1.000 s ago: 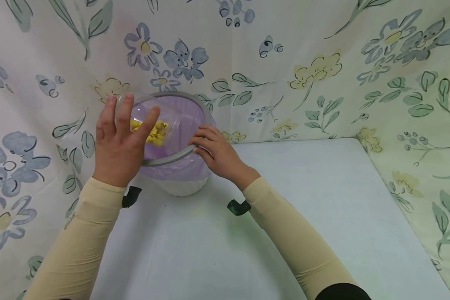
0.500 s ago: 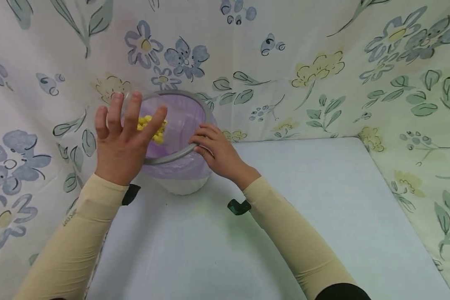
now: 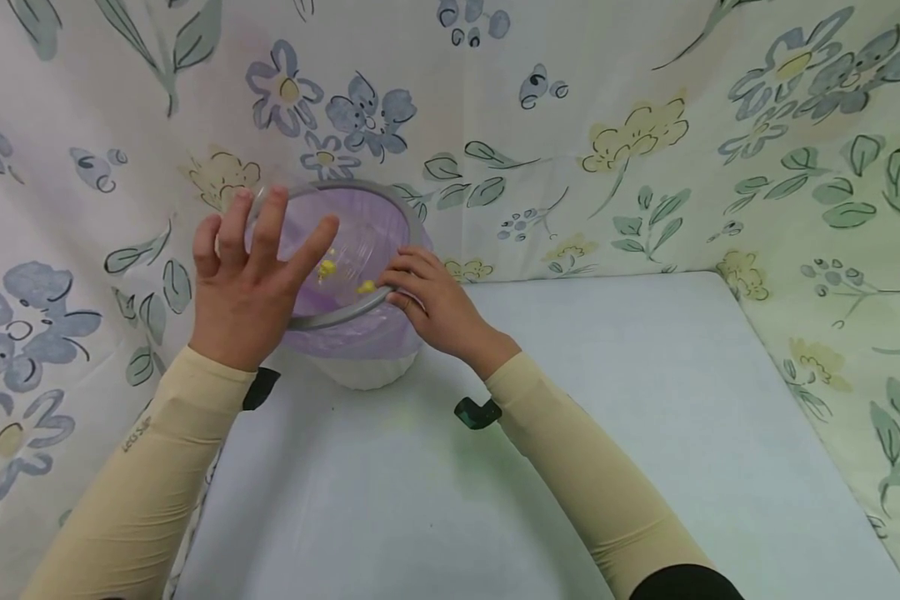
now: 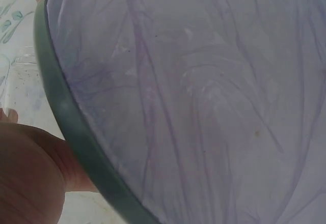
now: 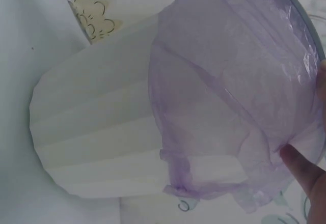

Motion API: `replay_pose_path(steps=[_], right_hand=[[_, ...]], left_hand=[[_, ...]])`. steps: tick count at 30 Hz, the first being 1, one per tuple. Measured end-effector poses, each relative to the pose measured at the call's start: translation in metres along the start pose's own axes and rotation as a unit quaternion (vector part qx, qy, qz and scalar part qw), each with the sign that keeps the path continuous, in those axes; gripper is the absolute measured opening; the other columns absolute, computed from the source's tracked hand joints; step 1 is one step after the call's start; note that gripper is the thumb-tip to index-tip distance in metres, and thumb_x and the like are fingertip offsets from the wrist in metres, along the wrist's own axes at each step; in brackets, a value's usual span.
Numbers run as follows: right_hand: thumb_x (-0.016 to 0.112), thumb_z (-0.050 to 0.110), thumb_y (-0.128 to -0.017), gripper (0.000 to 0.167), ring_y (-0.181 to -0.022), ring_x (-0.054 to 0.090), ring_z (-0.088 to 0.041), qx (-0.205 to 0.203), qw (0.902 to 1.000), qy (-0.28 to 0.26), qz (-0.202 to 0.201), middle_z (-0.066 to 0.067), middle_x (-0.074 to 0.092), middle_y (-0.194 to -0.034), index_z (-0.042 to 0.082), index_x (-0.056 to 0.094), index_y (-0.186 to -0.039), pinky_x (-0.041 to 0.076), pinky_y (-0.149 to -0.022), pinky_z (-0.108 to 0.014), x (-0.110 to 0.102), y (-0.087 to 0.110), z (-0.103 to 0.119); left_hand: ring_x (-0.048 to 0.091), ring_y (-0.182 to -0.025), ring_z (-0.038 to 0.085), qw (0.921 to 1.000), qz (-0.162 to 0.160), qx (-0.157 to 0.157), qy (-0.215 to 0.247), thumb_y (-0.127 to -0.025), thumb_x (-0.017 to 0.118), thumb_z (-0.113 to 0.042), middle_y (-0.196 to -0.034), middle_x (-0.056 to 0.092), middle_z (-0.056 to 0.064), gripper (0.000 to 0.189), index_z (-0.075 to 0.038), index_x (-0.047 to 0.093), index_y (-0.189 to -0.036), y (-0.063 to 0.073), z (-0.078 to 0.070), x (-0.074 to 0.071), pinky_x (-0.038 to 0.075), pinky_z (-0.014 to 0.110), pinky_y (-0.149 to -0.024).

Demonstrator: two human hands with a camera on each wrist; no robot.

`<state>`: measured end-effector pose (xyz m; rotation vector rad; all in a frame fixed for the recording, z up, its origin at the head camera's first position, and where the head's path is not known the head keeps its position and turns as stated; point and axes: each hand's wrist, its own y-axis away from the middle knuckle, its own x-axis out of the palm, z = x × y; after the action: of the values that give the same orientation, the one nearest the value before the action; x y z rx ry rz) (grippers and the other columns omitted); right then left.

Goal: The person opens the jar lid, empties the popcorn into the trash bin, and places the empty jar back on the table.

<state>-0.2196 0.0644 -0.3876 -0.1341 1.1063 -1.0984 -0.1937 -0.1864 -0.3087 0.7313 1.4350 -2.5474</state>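
Clear container (image 4: 28, 89) sits beyond the left hand (image 3: 243, 292), partly hidden behind it. That grip is wide, fingers spread about the smooth wall; how firmly they press, I cannot tell. So broad a hold could slip, I judge, and drop the container into the bin.

Just right of the left thumb, a few yellow pieces (image 3: 326, 269) show within the bin's mouth; whether they touch the container or are falling is unclear. Too sharp a tilt could throw some over the edge.

Farther right, the right hand (image 3: 446, 308) pinches the grey rim (image 3: 345, 315) in a narrow hold, one piece near its fingertips. Below that grip, a purple liner (image 5: 219, 56) hangs over the white bin (image 3: 366, 373); a tug there could drag it loose or tip the bin.

Under both hands lies a white table (image 3: 570, 433); floral cloth (image 3: 495, 92) hangs behind.
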Motion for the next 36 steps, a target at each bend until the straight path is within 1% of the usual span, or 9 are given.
replay_pose_path(steps=[6, 10, 18, 23, 25, 27, 31, 33, 36], right_hand=[[0.063, 0.018, -0.106, 0.023, -0.151, 0.038, -0.029, 0.005, 1.0, -0.002, 0.007, -0.008, 0.063, -0.137, 0.009, 0.072, -0.126, 0.023, -0.127, -0.035, -0.002, 0.0, 0.002], [0.063, 0.018, -0.106, 0.024, -0.152, 0.037, -0.027, 0.008, 0.9999, -0.003, 0.009, -0.008, 0.063, -0.138, 0.01, 0.072, -0.127, 0.023, -0.127, -0.035, -0.002, 0.0, 0.001], [0.063, 0.017, -0.106, 0.023, -0.151, 0.038, -0.029, 0.008, 0.9999, -0.002, 0.01, -0.008, 0.063, -0.138, 0.01, 0.072, -0.127, 0.023, -0.127, -0.034, -0.001, 0.0, -0.001], [0.063, 0.017, -0.107, 0.023, -0.151, 0.038, -0.029, 0.005, 0.9999, -0.003, 0.009, -0.009, 0.063, -0.138, 0.009, 0.072, -0.127, 0.023, -0.127, -0.032, 0.0, -0.001, 0.0], [0.063, 0.016, -0.106, 0.023, -0.15, 0.039, -0.03, 0.001, 1.0, -0.003, 0.007, -0.009, 0.063, -0.137, 0.009, 0.072, -0.126, 0.023, -0.127, -0.033, 0.0, -0.001, 0.0], [0.063, 0.016, -0.106, 0.023, -0.15, 0.039, -0.031, 0.0, 1.0, -0.003, 0.006, -0.01, 0.063, -0.137, 0.009, 0.072, -0.126, 0.023, -0.127, -0.033, 0.0, -0.001, 0.0], [0.063, 0.016, -0.106, 0.023, -0.15, 0.039, -0.03, 0.001, 1.0, -0.002, 0.006, -0.009, 0.063, -0.137, 0.009, 0.072, -0.126, 0.023, -0.127, -0.033, -0.001, -0.001, 0.0], [0.063, 0.016, -0.106, 0.023, -0.15, 0.038, -0.029, 0.003, 1.0, -0.001, 0.007, -0.009, 0.063, -0.137, 0.009, 0.072, -0.126, 0.023, -0.127, -0.033, -0.001, -0.001, -0.001], [0.063, 0.018, -0.106, 0.023, -0.151, 0.038, -0.027, 0.004, 1.0, 0.001, 0.008, -0.008, 0.063, -0.137, 0.01, 0.072, -0.126, 0.023, -0.127, -0.033, -0.001, 0.0, -0.001]], left_hand=[[0.03, -0.144, 0.034, 0.9999, -0.006, -0.006, -0.007, -0.097, 0.055, 0.005, -0.157, 0.036, 0.014, 0.065, -0.032, 0.049, -0.15, -0.002, -0.001, 0.001, 0.028, 0.058, -0.104], [0.031, -0.144, 0.033, 0.9998, -0.011, -0.017, -0.003, -0.098, 0.056, 0.006, -0.157, 0.037, 0.013, 0.064, -0.033, 0.051, -0.148, -0.002, -0.002, 0.003, 0.028, 0.058, -0.104], [0.031, -0.142, 0.036, 0.9982, 0.013, -0.055, 0.017, -0.098, 0.052, 0.004, -0.155, 0.038, 0.015, 0.062, -0.032, 0.051, -0.149, 0.002, 0.0, 0.004, 0.026, 0.059, -0.102], [0.034, -0.137, 0.039, 0.9941, 0.035, -0.093, 0.043, -0.096, 0.066, -0.007, -0.153, 0.04, 0.017, 0.061, -0.031, 0.05, -0.149, 0.008, 0.003, 0.006, 0.024, 0.06, -0.095], [0.035, -0.135, 0.042, 0.991, 0.055, -0.109, 0.054, -0.093, 0.075, -0.012, -0.152, 0.04, 0.019, 0.068, -0.029, 0.047, -0.152, 0.01, 0.005, 0.004, 0.024, 0.06, -0.093], [0.035, -0.133, 0.044, 0.986, 0.082, -0.128, 0.069, -0.091, 0.08, -0.017, -0.152, 0.039, 0.021, 0.073, -0.026, 0.045, -0.154, 0.01, 0.007, 0.002, 0.023, 0.061, -0.092], [0.036, -0.129, 0.049, 0.9702, 0.125, -0.176, 0.11, -0.082, 0.091, -0.027, -0.153, 0.039, 0.023, 0.091, -0.022, 0.04, -0.157, 0.009, 0.009, -0.002, 0.023, 0.064, -0.093], [0.039, -0.127, 0.051, 0.9623, 0.131, -0.201, 0.129, -0.079, 0.093, -0.031, -0.152, 0.042, 0.024, 0.096, -0.02, 0.039, -0.157, 0.009, 0.009, -0.002, 0.024, 0.066, -0.094], [0.044, -0.124, 0.054, 0.954, 0.128, -0.226, 0.149, -0.075, 0.095, -0.036, -0.149, 0.047, 0.026, 0.099, -0.018, 0.041, -0.156, 0.008, 0.009, -0.002, 0.026, 0.067, -0.095]])
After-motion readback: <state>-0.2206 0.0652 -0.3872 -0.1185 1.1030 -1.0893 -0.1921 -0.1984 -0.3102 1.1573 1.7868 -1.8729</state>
